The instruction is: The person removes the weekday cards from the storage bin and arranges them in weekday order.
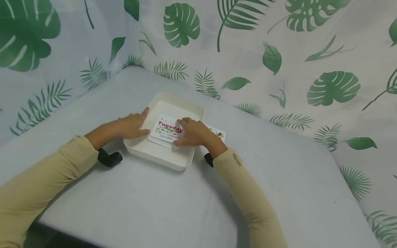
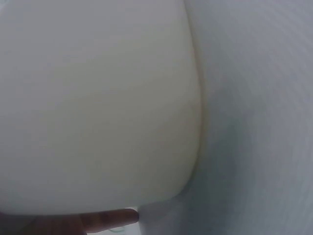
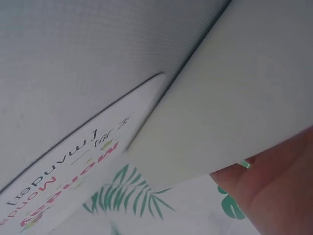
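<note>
A shallow white tray sits on the table with a small stack of word cards in it. The top one is the "Tuesday" card. My right hand reaches over the tray's right side and holds this card at its right part, thumb at the near edge and fingers at the far edge. At the left rim my left hand rests with fingers spread, its thumb close to the stack's left edge. A "Monday" card lies on the table against the tray's right wall, partly hidden by my right arm in the head view.
A white cloth covers the table. Leaf-printed curtains rise behind it and at the left. Black wrist mounts hang under both wrists.
</note>
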{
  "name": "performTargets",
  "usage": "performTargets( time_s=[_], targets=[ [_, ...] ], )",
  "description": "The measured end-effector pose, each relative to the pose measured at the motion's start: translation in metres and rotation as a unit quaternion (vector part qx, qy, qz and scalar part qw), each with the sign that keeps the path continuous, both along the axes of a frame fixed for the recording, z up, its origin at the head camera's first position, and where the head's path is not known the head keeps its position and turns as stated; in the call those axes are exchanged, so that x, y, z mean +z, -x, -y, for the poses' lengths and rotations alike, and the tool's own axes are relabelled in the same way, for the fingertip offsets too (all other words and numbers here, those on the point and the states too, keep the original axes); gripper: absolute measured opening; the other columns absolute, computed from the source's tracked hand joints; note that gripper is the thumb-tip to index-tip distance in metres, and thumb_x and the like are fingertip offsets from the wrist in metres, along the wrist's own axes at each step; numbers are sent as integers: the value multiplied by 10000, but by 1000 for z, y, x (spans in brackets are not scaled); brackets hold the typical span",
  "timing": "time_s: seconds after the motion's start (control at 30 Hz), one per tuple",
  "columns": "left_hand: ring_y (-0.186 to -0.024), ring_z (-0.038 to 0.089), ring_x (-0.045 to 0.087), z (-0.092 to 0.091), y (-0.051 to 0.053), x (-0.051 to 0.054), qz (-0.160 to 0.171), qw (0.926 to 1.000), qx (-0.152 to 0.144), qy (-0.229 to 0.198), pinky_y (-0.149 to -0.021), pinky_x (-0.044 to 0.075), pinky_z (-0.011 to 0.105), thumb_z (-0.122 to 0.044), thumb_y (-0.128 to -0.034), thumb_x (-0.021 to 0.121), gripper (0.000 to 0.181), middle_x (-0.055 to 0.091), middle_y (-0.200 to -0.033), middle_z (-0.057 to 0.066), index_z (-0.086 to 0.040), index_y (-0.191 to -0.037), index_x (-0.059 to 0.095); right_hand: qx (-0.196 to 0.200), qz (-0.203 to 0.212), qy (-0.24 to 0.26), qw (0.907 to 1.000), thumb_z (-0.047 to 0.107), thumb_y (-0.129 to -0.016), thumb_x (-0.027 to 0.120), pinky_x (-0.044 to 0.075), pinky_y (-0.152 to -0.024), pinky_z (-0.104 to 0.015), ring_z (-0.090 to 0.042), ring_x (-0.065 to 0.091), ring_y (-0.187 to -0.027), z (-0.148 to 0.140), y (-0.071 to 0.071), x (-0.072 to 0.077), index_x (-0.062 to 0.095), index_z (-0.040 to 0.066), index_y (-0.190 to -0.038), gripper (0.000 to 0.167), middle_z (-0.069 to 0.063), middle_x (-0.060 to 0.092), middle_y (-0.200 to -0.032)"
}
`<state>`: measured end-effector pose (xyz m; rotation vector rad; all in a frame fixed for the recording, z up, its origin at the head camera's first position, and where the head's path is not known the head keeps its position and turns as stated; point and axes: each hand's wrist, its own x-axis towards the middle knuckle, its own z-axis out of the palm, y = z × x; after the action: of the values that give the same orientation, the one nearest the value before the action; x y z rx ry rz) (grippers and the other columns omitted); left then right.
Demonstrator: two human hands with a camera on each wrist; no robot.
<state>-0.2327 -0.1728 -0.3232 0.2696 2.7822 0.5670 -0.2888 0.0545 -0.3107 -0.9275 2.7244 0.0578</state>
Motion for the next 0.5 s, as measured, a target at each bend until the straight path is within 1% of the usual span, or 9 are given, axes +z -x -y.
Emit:
performTargets(
  time_s=[0.17, 0.23, 0.37, 0.5],
  targets=[
    [-1321, 513, 150, -1, 2, 0, 17, 10000, -63, 14, -973, 150, 727, -360, -941, 443, 827, 165, -1450, 327, 31, -1433, -95, -151, -22, 225, 9996, 541, -764, 608, 263, -1098, -424, -267, 395, -1280, -8, 0, 4, 339, 184, -1416, 791, -75, 326, -1458],
    [-1319, 517, 146, -1, 3, -1, 8, 10000, -84, 1, -969, 148, 730, -359, -940, 443, 827, 165, -1449, 329, 31, -1433, -94, -144, -76, 349, 9993, 532, -766, 616, 260, -1099, -434, -271, 394, -1285, -13, -1, 6, 370, 188, -1401, 762, -78, 330, -1458],
    [-1318, 519, 147, 1, 3, -1, -22, 10000, -77, -38, -964, 145, 736, -358, -938, 446, 827, 170, -1446, 331, 29, -1435, -89, -129, -179, 689, 9974, 505, -766, 639, 263, -1093, -473, -307, 375, -1301, -23, -4, 16, 417, 192, -1374, 719, -87, 321, -1466],
    [-1313, 526, 149, 4, 2, -2, -73, 9999, -76, -71, -953, 146, 744, -349, -935, 453, 827, 173, -1441, 338, 35, -1434, -84, -328, -166, 1073, 9935, 479, -757, 660, 266, -1081, -512, -344, 319, -1329, -40, -7, 25, 418, 217, -1374, 712, -62, 268, -1494]
  ],
)
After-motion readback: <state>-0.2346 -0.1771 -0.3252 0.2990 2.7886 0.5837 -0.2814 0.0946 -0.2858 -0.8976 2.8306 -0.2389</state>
